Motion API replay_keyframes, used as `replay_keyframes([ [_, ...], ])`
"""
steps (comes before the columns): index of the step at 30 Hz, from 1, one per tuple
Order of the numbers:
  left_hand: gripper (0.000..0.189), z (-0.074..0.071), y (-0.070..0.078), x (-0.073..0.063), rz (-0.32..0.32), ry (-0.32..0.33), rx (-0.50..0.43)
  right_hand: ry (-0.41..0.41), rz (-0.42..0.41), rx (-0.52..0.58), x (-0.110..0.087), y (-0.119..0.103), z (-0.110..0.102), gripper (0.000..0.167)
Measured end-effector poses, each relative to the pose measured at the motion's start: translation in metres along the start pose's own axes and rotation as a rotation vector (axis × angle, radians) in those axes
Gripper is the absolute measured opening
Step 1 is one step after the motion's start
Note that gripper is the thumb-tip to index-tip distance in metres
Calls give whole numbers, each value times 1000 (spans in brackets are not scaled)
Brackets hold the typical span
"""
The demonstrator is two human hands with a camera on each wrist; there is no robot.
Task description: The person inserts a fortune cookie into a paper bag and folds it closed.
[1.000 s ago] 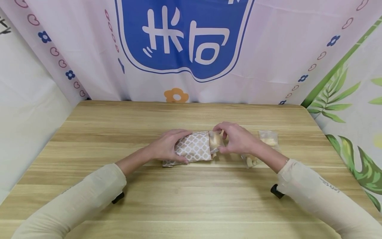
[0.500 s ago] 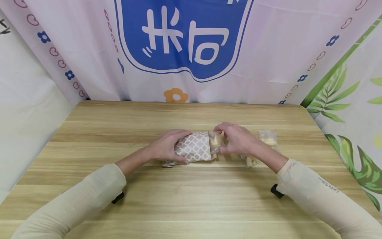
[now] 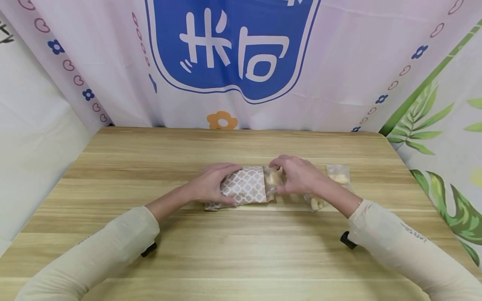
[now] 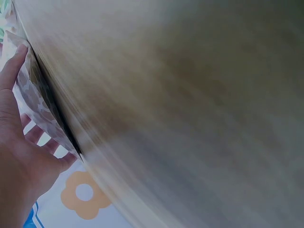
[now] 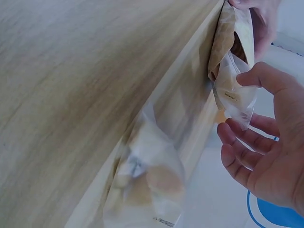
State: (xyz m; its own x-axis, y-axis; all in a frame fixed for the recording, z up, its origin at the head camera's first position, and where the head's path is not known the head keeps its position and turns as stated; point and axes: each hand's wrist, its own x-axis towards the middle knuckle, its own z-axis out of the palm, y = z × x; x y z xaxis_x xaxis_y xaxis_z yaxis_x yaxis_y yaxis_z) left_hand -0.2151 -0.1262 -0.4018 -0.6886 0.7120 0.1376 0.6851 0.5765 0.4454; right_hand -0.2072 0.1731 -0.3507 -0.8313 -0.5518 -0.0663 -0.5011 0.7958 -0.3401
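Note:
A tan paper bag (image 3: 246,184) with a white lattice pattern lies on its side, its mouth toward the right. My left hand (image 3: 210,182) grips its closed end, thumb along the near edge and fingers along the far one. Poking out of the mouth is a clear packet (image 3: 273,179) of pale yellowish food; its exact kind is unclear. My right hand (image 3: 301,175) holds that packet's outer end between thumb and fingers. The right wrist view shows the packet (image 5: 237,90) partly inside the bag, the rest hidden by paper.
Beyond the right wrist lie more clear packets, one at the back (image 3: 340,175) and one nearer (image 3: 317,203), partly covered by the forearm. Everything rests on a wood-grain table (image 3: 241,251). A printed cloth (image 3: 339,83) hangs behind the table's far edge.
The packet and right fingers shift very slightly at the bag's mouth, and the packet's film creases differently. My left hand keeps its place on the bag.

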Motion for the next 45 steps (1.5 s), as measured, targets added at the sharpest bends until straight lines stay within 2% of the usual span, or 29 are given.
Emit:
replay_keyframes([
  [9,103,1,0,0,5,6,-1,0,-14,39,0,-3,-7,63],
  [16,103,1,0,0,9,12,-5,27,-68,92,4,-3,-5,61],
  [25,105,2,-2,0,1,14,-30,66,-56,335,3,8,10,57],
  [30,105,3,-3,0,21,29,-32,105,-44,443,1,12,20,58],
  [37,105,2,-3,0,27,33,-29,184,-101,403,0,9,29,58],
  [45,105,2,-2,1,27,27,-33,177,-35,456,1,9,34,55],
])
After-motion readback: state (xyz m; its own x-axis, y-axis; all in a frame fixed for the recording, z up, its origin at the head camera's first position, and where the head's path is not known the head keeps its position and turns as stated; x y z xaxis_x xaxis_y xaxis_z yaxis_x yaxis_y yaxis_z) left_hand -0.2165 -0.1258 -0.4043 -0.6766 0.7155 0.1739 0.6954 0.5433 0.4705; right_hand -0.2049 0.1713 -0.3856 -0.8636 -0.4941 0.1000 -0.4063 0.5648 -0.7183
